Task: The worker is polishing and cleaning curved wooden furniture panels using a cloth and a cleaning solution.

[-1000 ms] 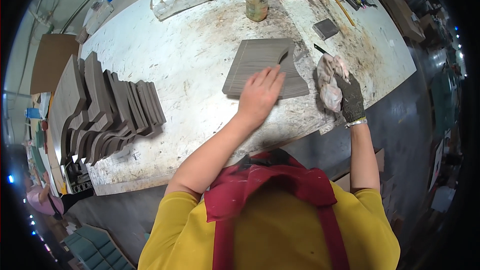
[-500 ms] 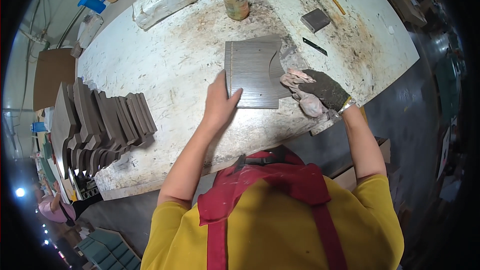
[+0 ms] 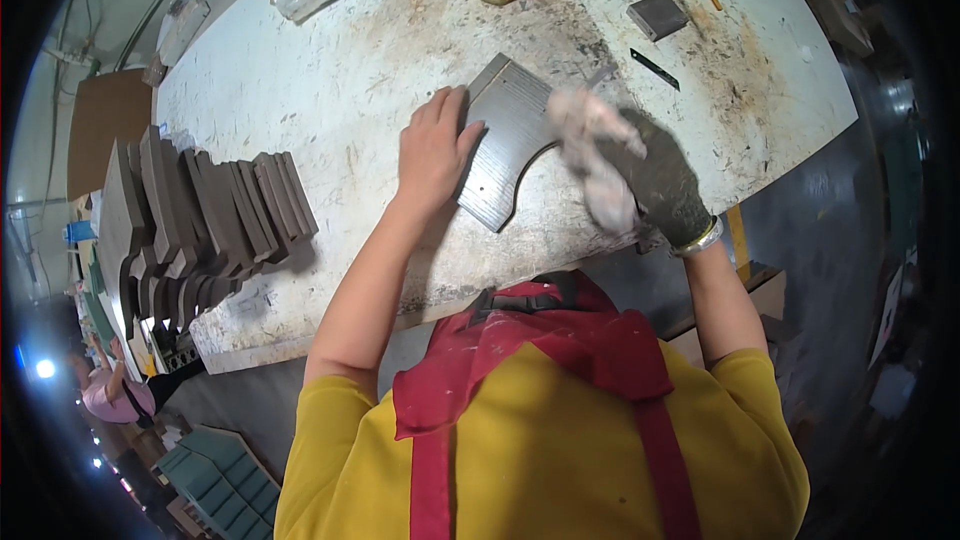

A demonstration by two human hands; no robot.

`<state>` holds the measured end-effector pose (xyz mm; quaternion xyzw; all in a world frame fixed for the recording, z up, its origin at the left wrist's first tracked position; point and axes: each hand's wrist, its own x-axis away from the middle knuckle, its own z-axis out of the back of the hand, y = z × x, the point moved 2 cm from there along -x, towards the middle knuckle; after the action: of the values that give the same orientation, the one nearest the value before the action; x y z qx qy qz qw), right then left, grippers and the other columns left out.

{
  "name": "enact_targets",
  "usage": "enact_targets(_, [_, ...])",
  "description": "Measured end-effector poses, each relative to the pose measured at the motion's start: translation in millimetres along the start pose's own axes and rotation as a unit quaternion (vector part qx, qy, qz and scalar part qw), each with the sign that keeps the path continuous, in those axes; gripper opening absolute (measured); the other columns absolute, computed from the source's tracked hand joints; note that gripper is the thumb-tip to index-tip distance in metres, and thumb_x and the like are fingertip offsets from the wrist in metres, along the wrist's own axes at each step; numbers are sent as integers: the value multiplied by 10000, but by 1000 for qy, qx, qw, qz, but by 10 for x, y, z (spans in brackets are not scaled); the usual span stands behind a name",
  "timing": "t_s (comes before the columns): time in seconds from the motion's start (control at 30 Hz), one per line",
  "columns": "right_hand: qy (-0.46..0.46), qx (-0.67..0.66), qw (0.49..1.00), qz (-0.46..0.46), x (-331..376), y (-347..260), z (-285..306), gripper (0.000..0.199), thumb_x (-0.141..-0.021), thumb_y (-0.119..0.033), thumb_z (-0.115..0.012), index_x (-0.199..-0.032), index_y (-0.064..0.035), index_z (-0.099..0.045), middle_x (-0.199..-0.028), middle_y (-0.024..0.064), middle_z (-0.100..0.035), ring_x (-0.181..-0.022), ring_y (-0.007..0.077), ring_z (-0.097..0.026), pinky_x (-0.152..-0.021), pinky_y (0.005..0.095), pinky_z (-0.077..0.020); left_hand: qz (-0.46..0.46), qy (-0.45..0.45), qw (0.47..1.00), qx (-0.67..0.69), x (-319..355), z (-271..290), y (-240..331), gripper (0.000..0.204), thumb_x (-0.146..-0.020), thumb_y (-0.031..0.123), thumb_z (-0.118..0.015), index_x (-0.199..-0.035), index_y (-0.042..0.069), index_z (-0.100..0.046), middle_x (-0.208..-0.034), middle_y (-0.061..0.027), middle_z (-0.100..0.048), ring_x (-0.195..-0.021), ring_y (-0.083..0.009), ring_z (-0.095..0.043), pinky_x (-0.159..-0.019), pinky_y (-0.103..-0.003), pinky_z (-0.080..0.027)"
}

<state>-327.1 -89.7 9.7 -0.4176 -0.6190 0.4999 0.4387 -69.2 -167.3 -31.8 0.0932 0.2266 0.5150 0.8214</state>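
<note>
In the head view, the bare left hand (image 3: 430, 152) lies spread along the left edge of a grey panel (image 3: 497, 140) on the table (image 3: 345, 130), thumb over its face. The gloved right hand (image 3: 662, 178) clutches a pinkish rag (image 3: 608, 195) at the panel's right; blur hides whether they touch. Similar pieces (image 3: 205, 215) stand stacked at left.

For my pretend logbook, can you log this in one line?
left hand: touching grey panel | gloved right hand: holding pale cloth | black tool: on table
</note>
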Motion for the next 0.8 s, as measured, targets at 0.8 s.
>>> enact_targets(0.8, [68,588,764,258,-800,193,156,266,-876,-54,-537,-1119,-29,-644,-1136,170,-671,-1049,333,-640,-932,375,-504,42,-10,999,27,-4,-146,-20,394,-980,224,-531,-1368,153,-544,-1235,-76,-635,-999,-312,-601,-840,-415,-522])
